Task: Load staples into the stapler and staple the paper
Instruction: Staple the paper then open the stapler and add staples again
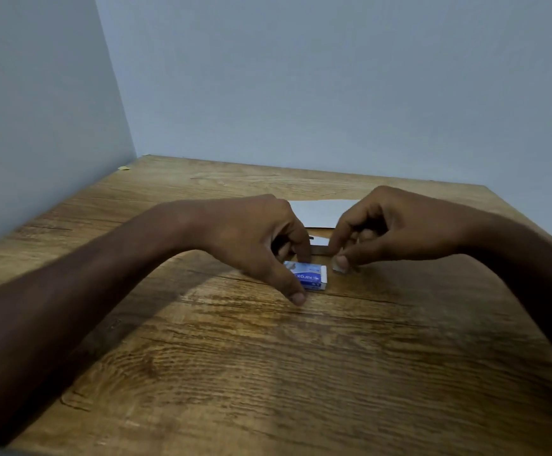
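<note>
left hand (254,238) pinches a blue staple box (310,278) on the table (268,373); right hand (383,232) pinches something small, white paper (320,212) beyond.

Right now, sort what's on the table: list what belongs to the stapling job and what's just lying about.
For the job:
- blue staple box, under the left hand
- small silvery piece, probably staples, pinched in the right hand
- white paper behind the hands
- metal part between the hands, likely the stapler, mostly hidden

Lying about:
- yellowish scrap in the far left corner
</note>
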